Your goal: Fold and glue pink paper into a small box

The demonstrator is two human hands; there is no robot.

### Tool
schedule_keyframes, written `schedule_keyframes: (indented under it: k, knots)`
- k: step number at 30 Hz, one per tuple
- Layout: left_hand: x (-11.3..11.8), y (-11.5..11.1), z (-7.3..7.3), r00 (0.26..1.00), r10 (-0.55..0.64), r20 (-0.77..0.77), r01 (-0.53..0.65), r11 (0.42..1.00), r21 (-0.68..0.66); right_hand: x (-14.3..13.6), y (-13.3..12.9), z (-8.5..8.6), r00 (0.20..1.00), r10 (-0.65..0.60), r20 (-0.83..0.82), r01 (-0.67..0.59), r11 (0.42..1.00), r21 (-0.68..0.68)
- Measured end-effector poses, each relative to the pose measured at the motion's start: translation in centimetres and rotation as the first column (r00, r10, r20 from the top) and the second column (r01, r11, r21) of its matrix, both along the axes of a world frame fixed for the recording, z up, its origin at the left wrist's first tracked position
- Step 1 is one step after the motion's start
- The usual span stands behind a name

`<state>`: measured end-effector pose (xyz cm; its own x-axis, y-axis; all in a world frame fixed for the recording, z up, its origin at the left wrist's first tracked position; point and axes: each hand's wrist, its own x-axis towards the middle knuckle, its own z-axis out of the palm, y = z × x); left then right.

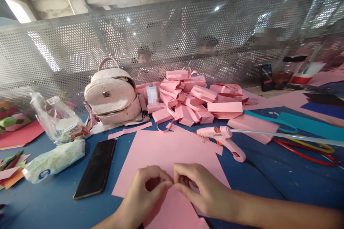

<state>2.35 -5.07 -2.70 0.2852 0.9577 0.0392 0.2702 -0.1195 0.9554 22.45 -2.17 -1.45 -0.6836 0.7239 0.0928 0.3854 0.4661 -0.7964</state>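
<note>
Both hands meet at the near part of the table, pinching the top edge of a pink paper piece (166,211) between thumbs and forefingers. My left hand (146,191) is closed on it from the left, and my right hand (200,189) is closed on it from the right, their fingertips almost touching. Beneath and beyond them a larger pink paper sheet (163,146) lies flat. To the right of that sheet, a pink glue gun (224,137) rests on its side with a long clear glue stick (285,136) sticking out of its back.
A pile of folded pink paper pieces (188,100) stands behind the sheet, beside a pale pink backpack (115,96). On the left lie a black phone (95,168), a tissue pack (55,159) and a plastic bag (57,121). A perforated metal screen (172,35) rises behind; people sit beyond.
</note>
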Motion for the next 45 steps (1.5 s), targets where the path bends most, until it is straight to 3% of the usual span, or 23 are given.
schedule_keyframes:
  k: [2,4,6,9,11,13,18,21,23,26,28,30,33,36,40,43,45]
  knots:
    - [-0.3,0.1,0.2,1.000,0.000,-0.018,0.002,0.995,0.104,0.2,0.3,-0.1,1.000,-0.027,0.001,0.026,0.999,0.035]
    - [-1.1,0.0,0.6,0.996,0.002,-0.085,0.022,0.957,0.290,0.4,0.8,-0.2,0.997,-0.071,0.005,0.070,0.996,0.061]
    - [-2.1,0.0,0.9,0.973,-0.014,-0.230,0.124,0.872,0.473,0.7,1.4,-0.2,0.993,-0.114,0.031,0.111,0.990,0.089]
    - [-3.2,0.0,0.9,0.893,-0.031,-0.450,0.338,0.705,0.623,1.2,2.0,0.0,0.978,-0.167,0.126,0.147,0.977,0.157]
    - [-3.3,0.1,0.5,0.818,-0.059,-0.572,0.489,0.596,0.637,1.3,2.3,0.0,0.967,-0.185,0.175,0.146,0.966,0.213]
    - [-3.1,0.3,-0.1,0.751,-0.075,-0.656,0.587,0.530,0.611,1.4,2.4,0.0,0.965,-0.179,0.194,0.126,0.958,0.256]
    - [-2.6,0.7,-0.9,0.688,-0.042,-0.724,0.630,0.528,0.569,1.5,2.5,-0.4,0.965,-0.156,0.210,0.087,0.949,0.302]
    - [-2.7,0.7,-0.9,0.695,0.025,-0.719,0.611,0.506,0.609,1.5,2.7,-0.6,0.965,-0.140,0.221,0.073,0.956,0.285]
    - [-2.8,0.6,-0.9,0.715,0.118,-0.689,0.527,0.556,0.643,1.5,2.8,-0.7,0.965,-0.124,0.229,0.057,0.959,0.279]
    - [-2.9,0.4,-0.8,0.694,0.252,-0.674,0.315,0.736,0.599,1.5,2.9,-0.7,0.964,-0.110,0.244,0.038,0.958,0.283]
    - [-3.0,0.6,-0.8,0.673,0.265,-0.690,0.218,0.821,0.527,1.5,3.0,-0.7,0.963,-0.102,0.247,0.029,0.959,0.284]
    - [-3.0,0.8,-0.7,0.691,0.209,-0.692,0.193,0.869,0.455,1.5,3.0,-0.7,0.966,-0.091,0.242,0.019,0.959,0.284]
    - [-2.9,1.3,-0.4,0.773,0.118,-0.623,0.148,0.922,0.358,1.4,3.1,-0.5,0.974,-0.064,0.216,0.003,0.962,0.275]
    - [-2.5,1.3,0.0,0.870,0.120,-0.478,0.016,0.963,0.270,1.1,3.0,-0.1,0.991,-0.016,0.136,-0.014,0.975,0.223]
    - [-1.3,0.9,0.2,0.971,0.151,-0.187,-0.135,0.986,0.097,0.1,2.2,0.3,0.999,0.002,-0.039,-0.003,1.000,-0.017]
    - [-0.3,0.4,0.4,0.990,0.132,0.045,-0.132,0.991,-0.010,-0.4,1.3,0.3,0.986,-0.027,-0.162,-0.010,0.976,-0.219]
    - [0.1,0.0,0.5,0.984,0.109,0.139,-0.105,0.994,-0.033,-0.5,0.8,0.3,0.977,-0.030,-0.209,-0.031,0.958,-0.284]
